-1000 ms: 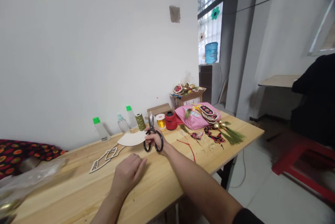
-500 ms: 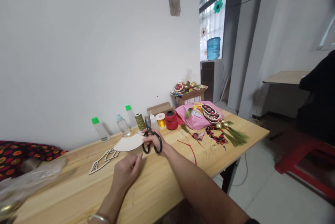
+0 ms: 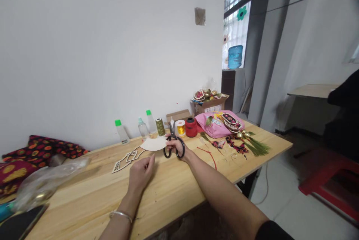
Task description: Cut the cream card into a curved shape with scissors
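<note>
Right hand (image 3: 178, 145) has the black-handled scissors (image 3: 173, 135) in its grip, blades pointing away toward the wall, and here's the white fan-shaped card (image 3: 153, 144), its right corner meeting those same fingers! Left hand (image 3: 141, 171), nearer the body, sits loosely clenched above the tabletop (image 3: 168, 187), just short of the card. Cutout frames (image 3: 117, 166) lie to the left; behind the scissors stand a yellow spool (image 3: 181, 129) and a red spool (image 3: 191, 128).

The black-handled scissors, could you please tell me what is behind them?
Behind the black-handled scissors are part of the right hand and, farther back, a white nozzle bottle and brown cardboard. Most of the bottle is covered.
</note>
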